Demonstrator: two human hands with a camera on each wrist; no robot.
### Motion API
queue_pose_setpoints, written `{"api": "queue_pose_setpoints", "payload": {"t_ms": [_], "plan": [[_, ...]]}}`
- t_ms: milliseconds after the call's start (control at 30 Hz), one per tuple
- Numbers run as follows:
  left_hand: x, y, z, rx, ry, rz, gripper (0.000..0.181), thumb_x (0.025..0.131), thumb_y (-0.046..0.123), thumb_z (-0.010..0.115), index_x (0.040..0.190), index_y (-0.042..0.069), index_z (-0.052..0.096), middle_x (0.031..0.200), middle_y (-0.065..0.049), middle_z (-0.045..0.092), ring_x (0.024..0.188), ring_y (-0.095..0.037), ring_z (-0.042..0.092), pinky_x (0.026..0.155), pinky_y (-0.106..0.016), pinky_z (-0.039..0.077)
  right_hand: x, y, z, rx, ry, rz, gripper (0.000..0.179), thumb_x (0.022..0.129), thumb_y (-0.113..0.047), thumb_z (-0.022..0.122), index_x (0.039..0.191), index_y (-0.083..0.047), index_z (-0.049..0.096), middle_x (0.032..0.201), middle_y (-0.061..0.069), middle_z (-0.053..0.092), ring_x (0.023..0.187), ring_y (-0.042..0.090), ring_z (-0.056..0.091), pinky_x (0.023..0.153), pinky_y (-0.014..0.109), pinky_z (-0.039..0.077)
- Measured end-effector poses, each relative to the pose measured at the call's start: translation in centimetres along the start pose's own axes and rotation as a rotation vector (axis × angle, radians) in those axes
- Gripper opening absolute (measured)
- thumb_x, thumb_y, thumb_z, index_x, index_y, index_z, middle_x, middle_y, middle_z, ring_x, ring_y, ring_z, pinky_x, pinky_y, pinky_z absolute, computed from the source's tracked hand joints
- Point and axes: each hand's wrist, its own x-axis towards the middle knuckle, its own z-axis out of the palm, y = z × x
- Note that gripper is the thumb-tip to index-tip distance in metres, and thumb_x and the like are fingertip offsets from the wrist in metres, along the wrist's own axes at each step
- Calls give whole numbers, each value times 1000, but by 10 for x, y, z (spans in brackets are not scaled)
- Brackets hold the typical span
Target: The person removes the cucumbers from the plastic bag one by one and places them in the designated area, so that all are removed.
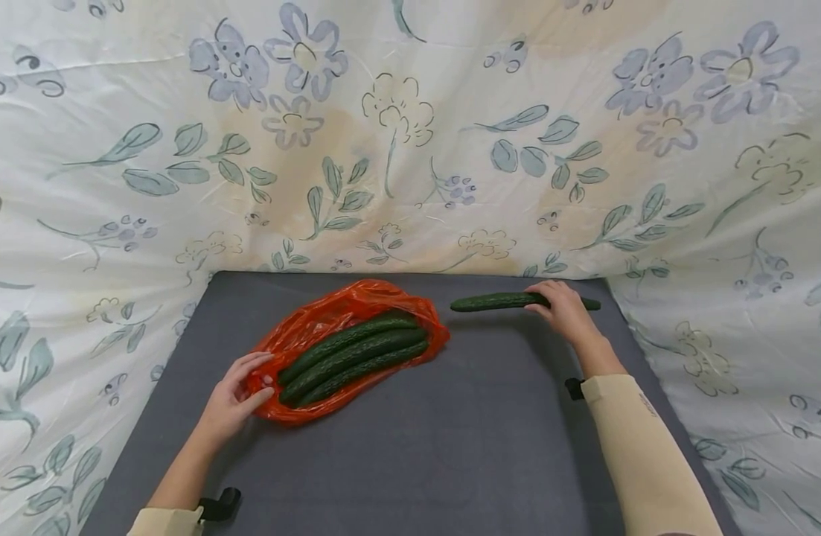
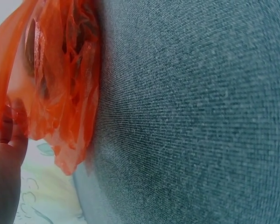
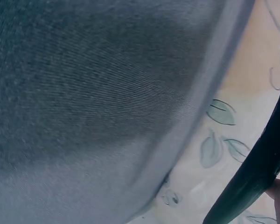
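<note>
My right hand [image 1: 559, 309] grips a long dark green cucumber [image 1: 493, 301] near the back right of the table, with the cucumber lying crosswise. In the right wrist view that cucumber [image 3: 252, 172] runs along the right edge, a fingertip against it. On the left, a red plastic bag [image 1: 316, 313] lies with its mouth spread, and several cucumbers [image 1: 356, 356] rest side by side inside. My left hand [image 1: 232, 394] pinches the bag's near left end between thumb and fingers. The left wrist view shows the crumpled bag [image 2: 67, 84] with fingers behind its thin film.
A dark grey cloth [image 1: 437, 447] covers the table. Floral fabric [image 1: 410, 149] hangs along the back and both sides, close to the table's edges. Black straps [image 1: 221, 506] sit at both wrists.
</note>
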Motion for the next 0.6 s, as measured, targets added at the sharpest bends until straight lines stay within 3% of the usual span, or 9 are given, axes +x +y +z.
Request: {"api": "queue_pose_setpoints", "payload": {"t_ms": [200,600], "plan": [[1,-1,0,9,-2,-2,49,92,-7,65,139,-7,52,140,-18,42,96,-9,56,68,-16,51,4,14,10,28,-44,59,37,93,-16,72,128,-5,64,129,19,60,123,43,49,104,66,35],[-2,2,0,-13,-11,1,50,91,-8,65,139,-8,50,138,-17,42,95,-10,56,67,-18,53,14,30,31,-11,-101,93,39,93,-20,72,128,-4,65,129,21,61,122,44,51,104,64,37]]}}
